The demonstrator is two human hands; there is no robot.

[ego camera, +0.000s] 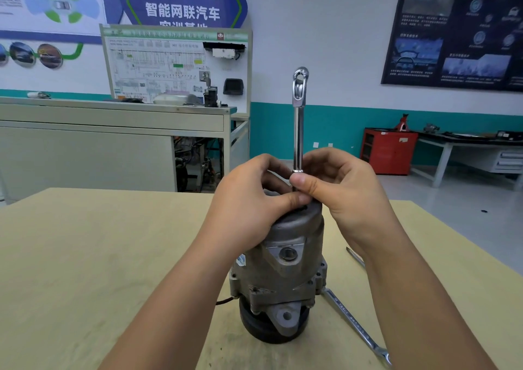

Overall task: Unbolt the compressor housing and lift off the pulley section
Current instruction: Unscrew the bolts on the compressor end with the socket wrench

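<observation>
Head: both hands (249, 200) (339, 191) pinch upright wrench (298, 132) atop compressor (288, 259).

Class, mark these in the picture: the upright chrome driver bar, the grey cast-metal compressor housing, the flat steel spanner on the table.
upright chrome driver bar (298, 135), head view, mid-shaft.
grey cast-metal compressor housing (284, 280), head view, side wall.
flat steel spanner (349, 318), head view, shank.

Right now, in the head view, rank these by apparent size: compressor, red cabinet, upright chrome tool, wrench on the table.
1. compressor
2. red cabinet, shrunk by distance
3. upright chrome tool and wrench: similar length, too close to rank
</observation>
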